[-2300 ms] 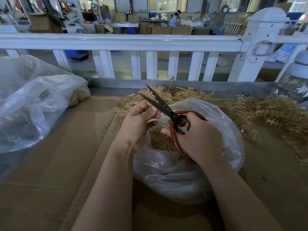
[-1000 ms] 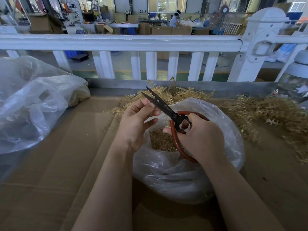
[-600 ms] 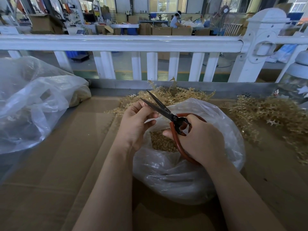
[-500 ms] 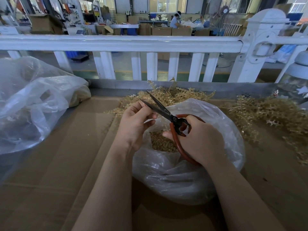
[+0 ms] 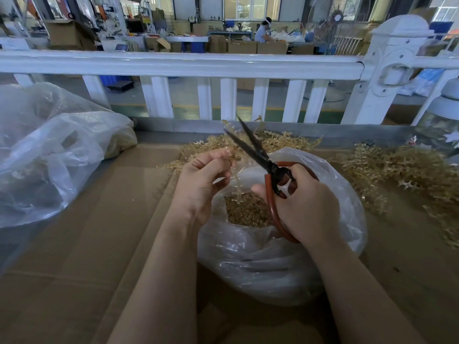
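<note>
The black scissors with orange-red handles point(image 5: 269, 164), gripped in the curled fingers of the right hand point(image 5: 306, 209), now point steeper than before, blades parted, while the left hand point(image 5: 202, 187) pinches a golden plastic sprig point(image 5: 237, 181) above the open clear plastic bag point(image 5: 268, 266) on the cardboard-covered desk point(image 5: 94, 239) by a white railing point(image 5: 186, 64) in a workshop point(image 5: 173, 33).

No legible text anywhere. A small green-and-yellow sign point(image 5: 192, 19) on the far wall and an orange-yellow notice point(image 5: 147, 20) near the shelving carry marks, possibly lettering, but they are too small and blurred to read.
</note>
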Demonstrator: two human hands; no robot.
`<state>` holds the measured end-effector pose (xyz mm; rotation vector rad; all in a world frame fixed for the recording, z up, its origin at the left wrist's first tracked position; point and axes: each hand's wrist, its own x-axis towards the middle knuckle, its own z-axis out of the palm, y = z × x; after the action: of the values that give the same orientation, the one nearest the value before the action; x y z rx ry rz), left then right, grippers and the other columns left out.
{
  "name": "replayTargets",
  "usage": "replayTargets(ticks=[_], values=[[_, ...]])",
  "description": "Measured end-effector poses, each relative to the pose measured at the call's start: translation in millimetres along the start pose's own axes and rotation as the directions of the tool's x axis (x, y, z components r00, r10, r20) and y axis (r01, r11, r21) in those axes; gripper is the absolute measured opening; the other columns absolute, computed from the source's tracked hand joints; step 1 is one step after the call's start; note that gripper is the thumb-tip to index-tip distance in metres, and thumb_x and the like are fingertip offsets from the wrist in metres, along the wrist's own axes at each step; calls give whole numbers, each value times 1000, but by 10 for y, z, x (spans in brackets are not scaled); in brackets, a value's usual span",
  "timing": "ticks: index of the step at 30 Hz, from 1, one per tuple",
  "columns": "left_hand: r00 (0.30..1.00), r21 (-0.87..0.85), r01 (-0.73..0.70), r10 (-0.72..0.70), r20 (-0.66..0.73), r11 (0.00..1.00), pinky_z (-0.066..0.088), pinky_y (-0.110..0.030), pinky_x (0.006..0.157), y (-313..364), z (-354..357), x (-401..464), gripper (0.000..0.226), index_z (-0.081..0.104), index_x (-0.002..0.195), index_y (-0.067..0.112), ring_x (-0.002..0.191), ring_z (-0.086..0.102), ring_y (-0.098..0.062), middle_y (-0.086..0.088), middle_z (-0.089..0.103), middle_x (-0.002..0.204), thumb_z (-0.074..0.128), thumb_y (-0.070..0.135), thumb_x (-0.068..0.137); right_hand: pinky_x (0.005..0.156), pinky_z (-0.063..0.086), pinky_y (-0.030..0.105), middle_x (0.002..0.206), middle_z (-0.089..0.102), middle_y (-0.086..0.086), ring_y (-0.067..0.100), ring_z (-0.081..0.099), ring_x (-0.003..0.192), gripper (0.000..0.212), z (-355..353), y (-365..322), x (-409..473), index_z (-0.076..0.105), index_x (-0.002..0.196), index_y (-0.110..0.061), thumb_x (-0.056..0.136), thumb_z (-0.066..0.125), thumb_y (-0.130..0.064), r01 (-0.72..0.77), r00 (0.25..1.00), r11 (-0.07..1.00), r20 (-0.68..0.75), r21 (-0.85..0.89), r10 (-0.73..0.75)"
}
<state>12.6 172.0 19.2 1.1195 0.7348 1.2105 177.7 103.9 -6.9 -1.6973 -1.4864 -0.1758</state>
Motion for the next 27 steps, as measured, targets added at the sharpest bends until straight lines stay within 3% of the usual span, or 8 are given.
replayTargets(ticks=[5,8,11,17,20,23,25,27], values=[[1000,24,15,-15,-3,1000,45,-20,63,-10,1,5,31,69,68,20,60,49,-8,2,59,65,58,1,90,53,40,15,65,51,-19,-2,51,59,64,-22,10,-7,57,82,-23,73,47,-86,49,999,998,19,31,-50],[1000,49,12,-13,15,999,43,-24,67,-27,-8,9,18,65,76,13,61,47,-9,-1,56,68,60,2,89,54,34,10,65,51,-22,-7,49,60,50,8,5,-21,49,79,-35,73,50,-84,74,989,997,126,-12,-71],[1000,66,12,-14,25,998,43,-23,68,-41,-14,18,21,68,75,16,63,47,-9,1,59,70,61,2,88,57,29,6,67,49,-27,-12,47,64,43,30,17,-10,48,85,-42,73,53,-83,65,984,997,167,-36,-59],[1000,38,23,-22,-18,999,43,-26,69,-28,2,27,33,73,63,19,64,48,-11,-5,56,71,62,1,88,55,33,9,66,49,-26,-10,47,61,48,7,-20,-15,47,84,-42,72,46,-88,118,984,993,132,4,-118],[1000,23,8,-8,-8,1000,43,-27,70,-13,8,16,36,73,62,20,72,48,-16,-6,60,76,60,-2,88,54,30,8,65,47,-27,-12,44,61,55,24,-17,-14,51,86,-41,69,41,-93,96,979,995,182,-27,-90],[1000,28,2,-3,24,1000,41,-29,73,-4,7,-2,41,71,58,21,65,46,-13,0,58,65,58,-4,88,53,30,9,65,52,-23,-9,47,60,59,59,35,-11,55,86,-35,69,43,-90,36,983,998,184,-50,-26],[998,20,4,-5,55,1000,41,-28,73,-2,13,-12,35,72,66,20,65,47,-12,3,61,63,59,-4,88,51,31,10,63,55,-19,-4,50,57,57,74,62,-3,56,81,-30,73,48,-86,2,987,998,162,-66,8],[997,2,4,-4,71,1000,42,-26,72,5,18,-14,27,71,75,16,65,50,-12,3,64,65,60,-5,87,51,32,11,64,57,-17,-3,51,58,65,76,69,3,57,81,-29,69,40,-90,-9,987,998,158,-69,20]])
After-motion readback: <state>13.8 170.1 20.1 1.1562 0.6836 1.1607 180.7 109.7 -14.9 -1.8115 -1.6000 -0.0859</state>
